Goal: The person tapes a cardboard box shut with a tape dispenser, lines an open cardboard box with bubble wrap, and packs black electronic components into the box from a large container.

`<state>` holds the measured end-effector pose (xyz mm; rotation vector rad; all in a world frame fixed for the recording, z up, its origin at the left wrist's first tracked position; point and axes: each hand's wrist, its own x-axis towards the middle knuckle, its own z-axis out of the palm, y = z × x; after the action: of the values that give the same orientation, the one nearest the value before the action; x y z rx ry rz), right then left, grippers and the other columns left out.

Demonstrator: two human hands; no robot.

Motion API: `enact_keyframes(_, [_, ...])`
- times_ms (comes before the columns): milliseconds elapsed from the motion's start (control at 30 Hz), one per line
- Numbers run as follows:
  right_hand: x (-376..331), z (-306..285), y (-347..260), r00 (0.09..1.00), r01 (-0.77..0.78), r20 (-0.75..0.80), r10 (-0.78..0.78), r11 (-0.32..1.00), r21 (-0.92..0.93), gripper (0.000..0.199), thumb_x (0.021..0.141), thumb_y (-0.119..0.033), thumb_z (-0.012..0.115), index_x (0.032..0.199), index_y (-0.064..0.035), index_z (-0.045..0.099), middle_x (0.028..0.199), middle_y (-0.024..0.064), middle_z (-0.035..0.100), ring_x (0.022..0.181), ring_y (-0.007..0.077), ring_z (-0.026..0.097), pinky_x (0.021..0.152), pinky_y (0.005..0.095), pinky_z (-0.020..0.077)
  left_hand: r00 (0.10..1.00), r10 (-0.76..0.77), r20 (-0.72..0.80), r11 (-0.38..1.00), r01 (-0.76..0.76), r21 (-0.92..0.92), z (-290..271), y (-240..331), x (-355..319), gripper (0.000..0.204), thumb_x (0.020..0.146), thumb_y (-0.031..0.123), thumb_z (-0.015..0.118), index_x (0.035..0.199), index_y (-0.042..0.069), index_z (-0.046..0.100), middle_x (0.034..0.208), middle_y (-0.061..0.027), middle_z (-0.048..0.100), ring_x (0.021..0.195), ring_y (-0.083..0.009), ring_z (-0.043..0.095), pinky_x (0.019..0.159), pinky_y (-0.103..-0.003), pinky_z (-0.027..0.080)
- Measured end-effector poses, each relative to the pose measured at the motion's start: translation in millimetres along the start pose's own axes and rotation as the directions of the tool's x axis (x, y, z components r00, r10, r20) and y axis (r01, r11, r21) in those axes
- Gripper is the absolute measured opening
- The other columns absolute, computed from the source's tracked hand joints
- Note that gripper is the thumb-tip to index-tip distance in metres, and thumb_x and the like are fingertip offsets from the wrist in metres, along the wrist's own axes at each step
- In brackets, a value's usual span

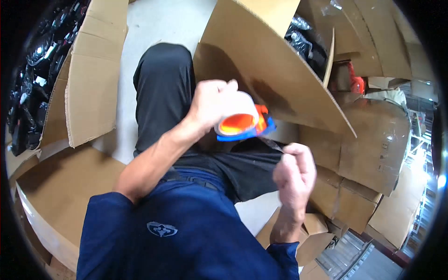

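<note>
In front of my lap my left hand (207, 103) is closed round a tape dispenser (262, 120) with orange and blue parts, somewhat smeared by motion. A wide roll of pale tape (243, 106) sits on it. From the dispenser a short strip of clear tape (272, 144) stretches toward my right hand (296, 175). That hand is lower and to the right, its thumb and fingers pinched together on the strip's end. A large cardboard flap (261, 56) rises just beyond both hands, touching neither.
To the left stands an open carton (95, 70) beside dark, plastic-wrapped items (39, 79). Another carton at top right holds wrapped black items (301, 39). Stacked boxes (364, 140) line the right. Cardboard (70, 186) lies at lower left, and pale floor (163, 18) shows ahead.
</note>
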<state>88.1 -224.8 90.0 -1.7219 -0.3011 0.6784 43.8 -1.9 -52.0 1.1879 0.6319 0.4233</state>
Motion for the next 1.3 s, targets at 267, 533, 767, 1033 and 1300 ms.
enact_keyframes(267, [21.6,-16.5,-89.6,0.693,0.709,0.519,-0.500,0.342,-0.617,0.018,0.073,0.003,0.077,0.088,-0.0057,0.071,0.079,0.0073,0.070,0.073,0.0242,0.068,0.100,0.0499,0.0493,0.998,-0.034,-0.044,0.971,0.023,-0.239,-8.7,-0.6,-10.0,0.031,0.102,0.025,0.064,0.078,0.006,0.068,0.068,0.0030,0.063,0.058,-0.0034,0.053,0.052,-0.023,0.041])
enact_keyframes(533, [-19.9,-116.5,-117.8,0.202,0.949,-0.304,-0.931,0.109,0.295,0.044,0.097,-0.048,0.064,0.097,-0.0050,0.056,0.076,0.0030,0.059,0.077,0.0165,0.059,0.074,0.0335,0.0490,0.958,-0.179,0.223,0.572,0.286,-0.769,0.5,1.5,5.2,0.033,0.103,0.036,0.058,0.096,0.006,0.069,0.092,-0.0082,0.074,0.084,-0.0172,0.071,0.081,-0.035,0.058])
enact_keyframes(767, [56.5,20.1,24.3,0.939,0.290,0.112,-0.324,0.925,0.247,0.092,0.075,-0.055,0.086,0.139,0.0018,0.051,0.134,0.0104,0.060,0.125,0.0230,0.058,0.109,0.0399,0.0447,0.866,-0.121,0.485,0.473,0.480,-0.739,24.1,19.8,-2.4,0.041,0.106,0.041,0.049,0.096,0.007,0.069,0.090,-0.0058,0.073,0.085,-0.0172,0.070,0.085,-0.034,0.056])
enact_keyframes(1033, [63.9,-4.1,27.4,0.919,0.379,-0.031,-0.393,0.860,0.341,0.106,0.066,-0.051,0.093,0.145,-0.0030,0.042,0.136,0.0076,0.058,0.125,0.0243,0.059,0.109,0.0425,0.0482,0.992,0.125,0.013,0.978,-0.120,-0.172,25.2,32.2,-21.7,0.044,0.112,0.034,0.042,0.101,0.000,0.068,0.096,-0.0062,0.068,0.087,-0.0154,0.067,0.084,-0.033,0.056])
enact_keyframes(1300, [60.8,-7.3,19.4,0.940,0.341,-0.078,-0.332,0.906,0.252,0.100,0.059,-0.040,0.100,0.136,0.0015,0.051,0.125,0.0071,0.065,0.112,0.0172,0.066,0.102,0.0337,0.0532,0.757,0.575,0.311,0.639,-0.652,0.407,36.1,52.7,-54.9,0.022,0.083,0.011,0.080,0.099,0.001,0.069,0.085,-0.0120,0.067,0.077,-0.0270,0.065,0.071,-0.039,0.051])
